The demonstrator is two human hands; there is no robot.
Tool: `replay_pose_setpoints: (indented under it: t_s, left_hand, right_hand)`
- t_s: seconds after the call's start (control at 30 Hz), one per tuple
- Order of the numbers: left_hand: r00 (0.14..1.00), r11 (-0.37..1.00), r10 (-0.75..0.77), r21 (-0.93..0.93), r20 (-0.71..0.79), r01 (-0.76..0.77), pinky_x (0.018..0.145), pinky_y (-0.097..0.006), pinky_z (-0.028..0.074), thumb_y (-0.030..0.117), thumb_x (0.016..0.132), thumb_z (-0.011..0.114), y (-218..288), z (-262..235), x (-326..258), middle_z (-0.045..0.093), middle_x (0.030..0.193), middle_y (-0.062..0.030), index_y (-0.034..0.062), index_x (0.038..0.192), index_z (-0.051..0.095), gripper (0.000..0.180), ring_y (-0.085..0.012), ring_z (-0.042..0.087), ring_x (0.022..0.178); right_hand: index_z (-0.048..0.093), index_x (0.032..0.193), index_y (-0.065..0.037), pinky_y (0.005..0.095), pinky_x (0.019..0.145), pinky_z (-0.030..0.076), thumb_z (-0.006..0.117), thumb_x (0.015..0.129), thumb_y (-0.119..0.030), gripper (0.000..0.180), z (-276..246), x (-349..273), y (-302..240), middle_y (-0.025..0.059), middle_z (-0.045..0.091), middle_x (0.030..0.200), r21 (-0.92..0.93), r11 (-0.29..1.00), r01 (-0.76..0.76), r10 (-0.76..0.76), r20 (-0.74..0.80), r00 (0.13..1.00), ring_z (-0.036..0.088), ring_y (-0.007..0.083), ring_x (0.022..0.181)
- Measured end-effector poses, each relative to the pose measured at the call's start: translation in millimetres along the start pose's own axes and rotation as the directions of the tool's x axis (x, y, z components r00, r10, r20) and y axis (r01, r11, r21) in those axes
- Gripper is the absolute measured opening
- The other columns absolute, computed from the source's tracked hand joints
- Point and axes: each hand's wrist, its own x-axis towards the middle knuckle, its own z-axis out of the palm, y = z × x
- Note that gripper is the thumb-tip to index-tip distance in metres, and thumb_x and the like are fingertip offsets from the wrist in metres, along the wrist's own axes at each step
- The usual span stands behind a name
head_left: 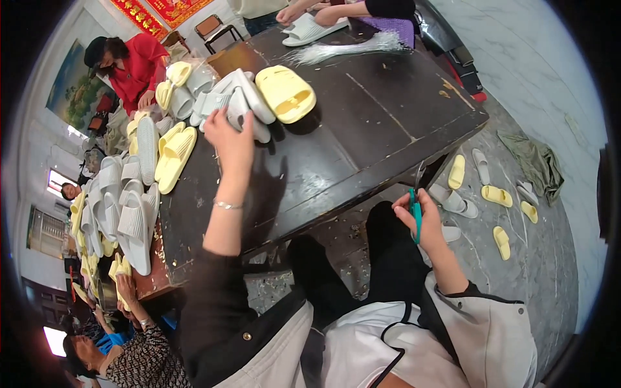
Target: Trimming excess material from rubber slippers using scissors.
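Note:
My left hand (231, 141) reaches over the table to a cluster of grey slippers (242, 96), its fingertips at the near edge of one. Its thumb stands apart from the fingers, and I see no firm grip. A yellow slipper (286, 94) lies just to the right of that cluster. Beyond the table's near edge, my right hand (427, 223) is closed around scissors (415, 216) with teal handles. The blades point away from me, toward the table edge.
More grey slippers (134, 223) and yellow slippers (174, 158) are heaped on the left. Clear plastic ties (352, 48) lie at the back of the dark table (375, 123). Loose slippers (497, 196) and a green cloth (533, 165) are on the right floor. Other people work around the table.

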Motion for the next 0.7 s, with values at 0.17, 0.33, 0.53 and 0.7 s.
replay_pose_setpoints:
  t_s: [0.17,0.33,0.53,0.7]
  left_hand:
    - [0.933,0.960,0.276,-0.119,0.232,-0.255,0.094,-0.040,0.046,0.019,0.080,0.073,101.2,29.6,0.8,0.055,0.112,-0.0174,0.0021,0.116,0.061,0.042,-0.0358,0.055,0.106]
    - [0.867,0.976,0.179,0.026,0.465,-0.216,0.094,-0.044,0.046,0.006,0.081,0.067,69.1,49.2,-7.9,0.057,0.120,-0.0154,-0.0006,0.109,0.063,0.030,-0.0371,0.056,0.109]
    - [0.898,0.934,0.230,-0.343,0.374,-0.097,0.092,-0.040,0.049,-0.006,0.085,0.057,121.3,-43.1,-55.8,0.059,0.123,-0.0145,0.0061,0.109,0.065,0.028,-0.0355,0.060,0.108]
    - [0.960,0.970,0.160,-0.215,0.228,-0.111,0.094,-0.034,0.048,-0.007,0.086,0.056,104.5,-115.3,-127.1,0.058,0.123,-0.0145,0.0062,0.111,0.066,0.030,-0.0281,0.060,0.111]
  right_hand:
    - [0.053,0.100,-0.002,0.0263,0.075,0.050,0.069,0.089,-0.011,0.022,-44.9,-18.9,25.8,0.0062,0.064,0.093,0.003,1.000,-0.020,0.020,-0.134,0.991,0.061,0.0118,0.082]
    - [0.053,0.100,-0.002,0.0261,0.074,0.049,0.069,0.089,-0.010,0.021,-67.3,-29.7,27.0,0.0054,0.064,0.091,0.046,0.997,-0.066,0.073,-0.180,0.981,0.060,0.0114,0.080]
    - [0.053,0.101,-0.001,0.0282,0.072,0.051,0.065,0.093,-0.016,0.021,-79.2,-38.7,24.5,0.0098,0.067,0.094,0.162,0.987,0.011,0.029,-0.247,0.969,0.063,0.0144,0.079]
    - [0.054,0.101,-0.001,0.0276,0.069,0.050,0.062,0.095,-0.028,0.028,-51.3,0.3,-19.9,0.0146,0.070,0.096,0.340,0.936,-0.087,0.147,-0.154,0.977,0.066,0.0168,0.073]
